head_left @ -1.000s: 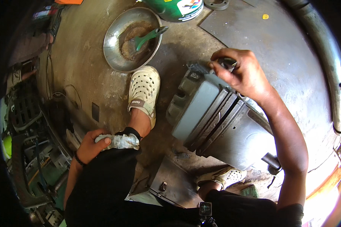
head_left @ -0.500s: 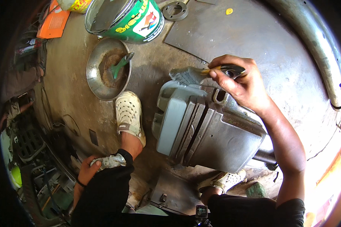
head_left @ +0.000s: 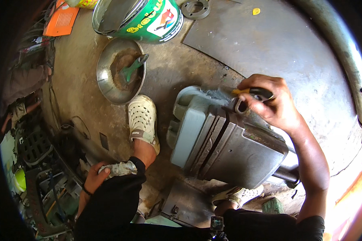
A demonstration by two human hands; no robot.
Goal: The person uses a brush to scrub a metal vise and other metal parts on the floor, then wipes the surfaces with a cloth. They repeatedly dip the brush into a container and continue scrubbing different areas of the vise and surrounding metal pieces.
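My right hand (head_left: 271, 102) is closed round the black and yellow handle of a paintbrush (head_left: 256, 93). Its bristles, loaded with grey-blue paint, lie against the far edge of a large metal vise (head_left: 239, 154). The vise's left jaw end is coated grey-blue; its right part is bare dark metal with a threaded screw sticking out. At the lower left, my left hand (head_left: 95, 176) grips a crumpled, whitish, stained bundle (head_left: 121, 169) beside my knee. What the bundle is made of I cannot tell.
A round metal pan (head_left: 103, 86) with brown residue holds a green-handled brush (head_left: 133, 68). Behind it stands a green paint bucket (head_left: 159, 28), near a metal ring (head_left: 195, 9). A flat metal sheet (head_left: 277, 44) lies beyond the vise; a thick pipe (head_left: 342, 48) runs along the right.
My right hand has moved the paintbrush nearer, bringing its bristles down onto the vise's far edge. The left hand keeps its hold on the bundle. The whole view has shifted slightly.
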